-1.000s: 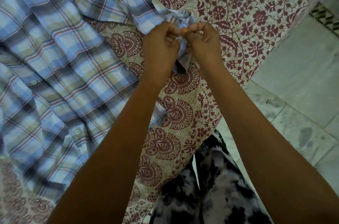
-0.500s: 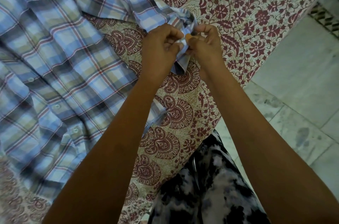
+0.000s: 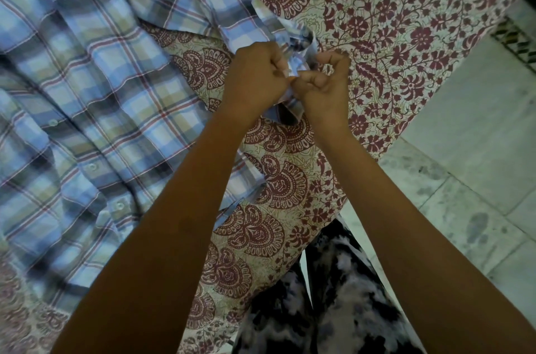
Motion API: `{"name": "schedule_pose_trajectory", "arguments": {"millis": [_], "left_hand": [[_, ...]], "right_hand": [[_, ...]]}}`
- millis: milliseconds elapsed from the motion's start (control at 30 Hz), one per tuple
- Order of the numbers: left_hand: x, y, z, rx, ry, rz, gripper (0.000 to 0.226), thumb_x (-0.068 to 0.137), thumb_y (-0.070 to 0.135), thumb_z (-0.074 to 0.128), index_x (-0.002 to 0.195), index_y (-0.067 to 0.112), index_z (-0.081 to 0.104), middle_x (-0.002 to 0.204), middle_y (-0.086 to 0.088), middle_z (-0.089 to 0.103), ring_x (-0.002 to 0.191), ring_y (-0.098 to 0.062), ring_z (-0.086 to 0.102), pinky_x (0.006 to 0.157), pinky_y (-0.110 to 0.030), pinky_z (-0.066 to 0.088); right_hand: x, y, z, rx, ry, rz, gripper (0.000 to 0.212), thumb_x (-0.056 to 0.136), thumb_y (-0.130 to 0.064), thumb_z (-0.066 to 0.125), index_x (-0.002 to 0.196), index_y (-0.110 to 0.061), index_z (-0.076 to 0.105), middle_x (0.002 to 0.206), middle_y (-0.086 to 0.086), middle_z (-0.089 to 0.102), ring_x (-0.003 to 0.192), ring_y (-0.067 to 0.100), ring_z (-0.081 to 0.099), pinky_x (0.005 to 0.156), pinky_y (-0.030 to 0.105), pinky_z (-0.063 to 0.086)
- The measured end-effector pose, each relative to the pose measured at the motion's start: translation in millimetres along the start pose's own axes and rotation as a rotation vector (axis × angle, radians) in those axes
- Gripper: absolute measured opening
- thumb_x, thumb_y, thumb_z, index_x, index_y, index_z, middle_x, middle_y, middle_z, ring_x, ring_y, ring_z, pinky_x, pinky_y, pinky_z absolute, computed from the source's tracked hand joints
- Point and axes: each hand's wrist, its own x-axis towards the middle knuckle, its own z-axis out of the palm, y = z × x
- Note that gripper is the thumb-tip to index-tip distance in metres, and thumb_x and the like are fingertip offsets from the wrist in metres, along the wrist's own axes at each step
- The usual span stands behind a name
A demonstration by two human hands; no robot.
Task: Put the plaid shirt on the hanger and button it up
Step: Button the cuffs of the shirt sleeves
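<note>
I see the plaid shirt (image 3: pixel 95 98) spread over the frame's left on the printed bedspread (image 3: pixel 406 20), its cuff (image 3: pixel 301 39) at upper centre pinched by curled fingers of left hand (image 3: pixel 255 78) and right hand (image 3: pixel 326 87); I judge it light, limp cotton, best gripped at stiffer edges

- Plaid shirt (image 3: pixel 87 98) spreads from nine to twelve o'clock over the printed bedsheet (image 3: pixel 406 20).
- Left hand (image 3: pixel 255 78) and right hand (image 3: pixel 324 84) pinch its cuff (image 3: pixel 298 43) near centre.
</note>
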Motion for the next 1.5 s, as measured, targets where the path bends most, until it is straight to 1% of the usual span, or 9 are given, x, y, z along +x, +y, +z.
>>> {"name": "schedule_pose_trajectory", "arguments": {"millis": [133,300,433,600,767,933,1033,1167,1500], "left_hand": [[3,-2,0,0.023,-0.048,0.047,0.012,0.077,0.002,0.056,0.082,0.009,0.065,0.089,-0.008,0.067,0.081,-0.02,0.06,0.072,-0.028,0.051],[3,-1,-3,-0.18,-0.108,-0.071,0.01,0.08,0.002,0.058,0.076,0.011,0.062,0.064,0.011,0.052,0.057,0.002,0.049,0.053,-0.003,0.036],[3,1,-8,-0.563,-0.249,-0.276,0.023,0.083,-0.002,0.056,0.067,0.014,0.057,0.065,-0.001,0.055,0.06,-0.01,0.053,0.059,-0.02,0.046],[2,-5,-5,-0.521,-0.208,-0.129,0.021,0.085,0.001,0.057,0.073,0.018,0.056,0.07,0.002,0.053,0.073,-0.014,0.05,0.068,-0.022,0.045],[3,-7,-3,-0.368,-0.145,-0.052,0.013,0.084,0.004,0.058,0.079,0.015,0.059,0.066,0.01,0.053,0.058,0.003,0.047,0.062,-0.013,0.042],[10,-2,-12,-0.248,-0.277,-0.084,0.017,0.083,0.004,0.057,0.073,0.017,0.062,0.066,0.0,0.059,0.064,-0.014,0.057,0.071,-0.031,0.052],[13,4,-14,-0.267,-0.379,-0.182,0.02,0.085,0.001,0.054,0.071,0.013,0.059,0.065,-0.003,0.058,0.058,-0.01,0.056,0.062,-0.023,0.052],[13,5,-18,-0.411,-0.442,-0.322,0.016,0.086,0.004,0.057,0.073,0.013,0.059,0.066,-0.004,0.058,0.051,-0.005,0.056,0.05,-0.013,0.047],[-17,-4,9,-0.462,0.364,-0.301,0.011,0.085,0.023,0.062,0.081,0.026,0.052,0.084,0.005,0.059,0.076,0.001,0.056,0.076,-0.023,0.049]], "right_hand": [[3,-3,-1,0.056,0.014,0.061,0.037,0.08,0.011,0.056,0.098,-0.016,0.037,0.07,0.008,0.06,0.056,0.014,0.055,0.062,0.029,0.05],[3,-5,-7,0.073,-0.073,0.071,0.037,0.081,0.012,0.054,0.094,-0.017,0.036,0.069,0.006,0.058,0.055,0.008,0.054,0.06,0.02,0.049],[7,-6,-14,0.238,-0.127,0.266,0.025,0.084,0.004,0.056,0.083,-0.016,0.041,0.079,0.004,0.061,0.064,0.01,0.06,0.061,0.021,0.053],[9,-6,-12,0.55,-0.162,0.51,0.012,0.087,0.001,0.054,0.079,-0.007,0.055,0.071,0.005,0.068,0.062,0.011,0.065,0.066,0.021,0.057],[1,-11,-13,0.177,-0.204,0.284,0.011,0.086,-0.008,0.061,0.075,-0.009,0.064,0.063,-0.006,0.069,0.059,0.005,0.063,0.061,0.016,0.054],[2,-3,-17,-0.332,-0.125,-0.181,0.012,0.084,-0.006,0.063,0.075,-0.013,0.062,0.066,-0.009,0.062,0.057,-0.005,0.057,0.061,0.016,0.05],[2,3,-21,-0.672,-0.056,-0.446,0.013,0.086,-0.017,0.058,0.085,-0.007,0.065,0.077,0.005,0.066,0.066,0.017,0.062,0.06,0.033,0.052],[0,2,-18,-0.521,-0.053,-0.304,0.006,0.086,-0.014,0.06,0.084,-0.009,0.064,0.076,0.001,0.064,0.067,0.014,0.059,0.064,0.028,0.049],[7,-25,-23,0.368,-0.057,0.41,0.018,0.094,-0.016,0.038,0.085,-0.012,0.054,0.083,0.005,0.058,0.076,0.018,0.056,0.073,0.031,0.047]]}}
